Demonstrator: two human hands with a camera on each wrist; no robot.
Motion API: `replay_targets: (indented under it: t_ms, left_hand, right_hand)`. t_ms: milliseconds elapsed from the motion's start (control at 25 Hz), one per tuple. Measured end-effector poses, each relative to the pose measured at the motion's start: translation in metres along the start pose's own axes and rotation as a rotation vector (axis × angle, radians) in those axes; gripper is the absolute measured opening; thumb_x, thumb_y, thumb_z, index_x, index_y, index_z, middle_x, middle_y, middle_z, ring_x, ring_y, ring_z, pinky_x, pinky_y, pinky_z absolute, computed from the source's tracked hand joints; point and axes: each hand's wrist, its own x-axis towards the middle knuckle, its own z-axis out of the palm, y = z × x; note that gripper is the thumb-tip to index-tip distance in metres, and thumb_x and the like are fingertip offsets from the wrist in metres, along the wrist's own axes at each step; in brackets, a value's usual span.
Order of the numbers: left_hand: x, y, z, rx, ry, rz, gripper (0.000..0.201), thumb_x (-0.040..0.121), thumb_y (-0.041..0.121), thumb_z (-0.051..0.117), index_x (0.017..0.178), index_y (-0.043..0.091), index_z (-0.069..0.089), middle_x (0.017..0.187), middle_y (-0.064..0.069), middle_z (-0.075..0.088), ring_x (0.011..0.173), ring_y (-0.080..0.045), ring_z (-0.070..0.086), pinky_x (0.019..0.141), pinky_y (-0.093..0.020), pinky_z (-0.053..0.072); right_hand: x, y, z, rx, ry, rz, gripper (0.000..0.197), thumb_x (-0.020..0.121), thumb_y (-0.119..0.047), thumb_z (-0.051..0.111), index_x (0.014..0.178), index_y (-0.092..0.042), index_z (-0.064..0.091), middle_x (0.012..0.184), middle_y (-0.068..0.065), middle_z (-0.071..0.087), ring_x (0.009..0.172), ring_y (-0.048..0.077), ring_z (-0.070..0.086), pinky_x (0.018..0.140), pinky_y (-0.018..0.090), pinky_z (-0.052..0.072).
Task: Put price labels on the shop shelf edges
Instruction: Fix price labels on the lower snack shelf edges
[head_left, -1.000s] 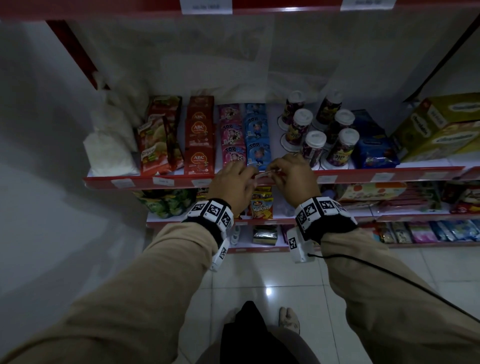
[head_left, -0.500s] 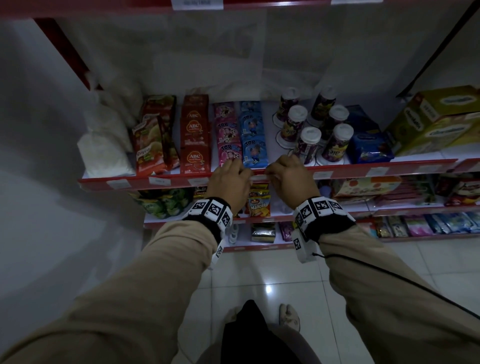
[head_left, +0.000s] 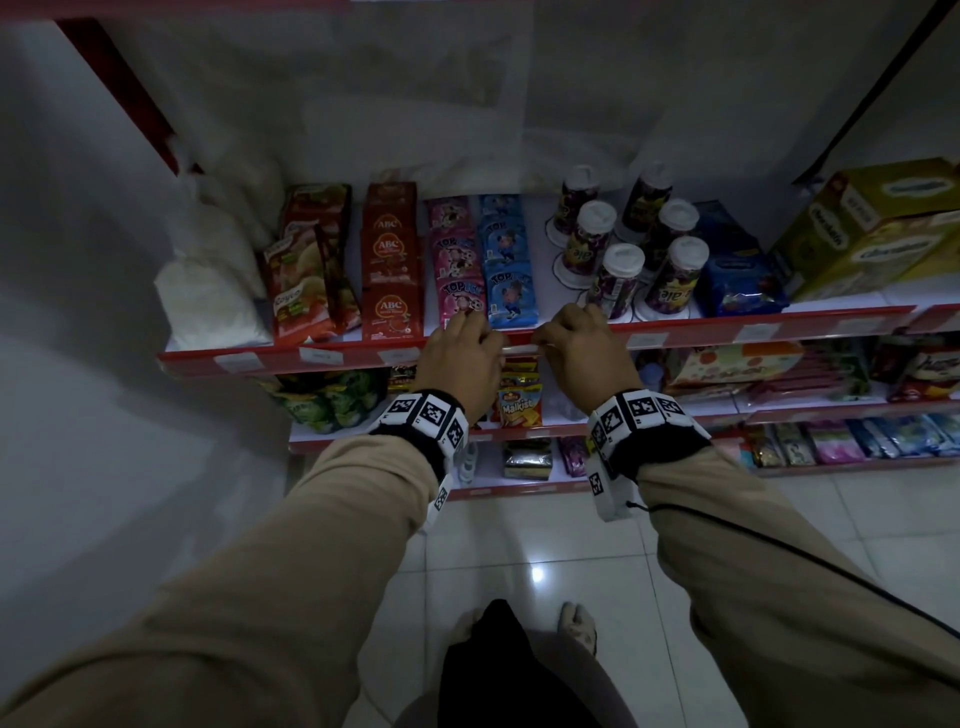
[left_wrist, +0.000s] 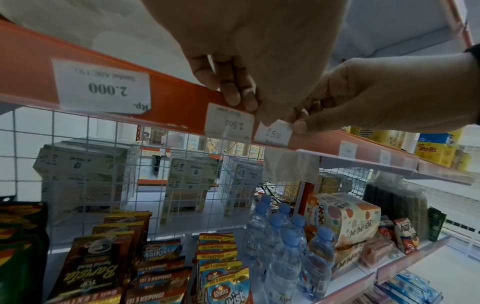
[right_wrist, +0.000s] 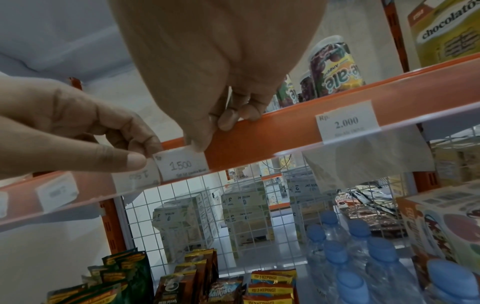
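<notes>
At the red shelf edge, label (marked 1.500) between both hands, left hand pinching its left end, right hand pinching its top right corner, fingers curled over the edge.

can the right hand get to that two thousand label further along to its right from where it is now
Probably yes. The right hand rests on the shelf edge, and the bare strip up to the 2.000 label has nothing in front of it.

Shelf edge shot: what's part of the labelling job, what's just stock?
In the job:
- 1.500 label
- orange shelf edge
- left hand, right hand, both pinching the label

Just stock:
- water bottles
- Malkist packs
- 2.000 label, already in place
</notes>
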Motion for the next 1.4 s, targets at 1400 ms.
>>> replay_targets:
  t_ms: [1400]
  left_hand:
    - [-0.038, -0.038, -0.011, 0.024, -0.056, -0.061, 0.061, 0.079, 0.010, 0.056, 0.138, 0.017, 0.044, 0.127, -0.008, 0.045, 0.114, -0.028, 0.039, 0.089, -0.038, 0.036]
  right_hand:
    - [0.005, -0.054, 0.015, 0.071, 0.153, -0.186, 0.027, 0.069, 0.005, 0.062, 0.095, 0.004, 0.063, 0.097, 0.024, 0.062, 0.089, 0.039, 0.055, 0.075, 0.042, 0.046]
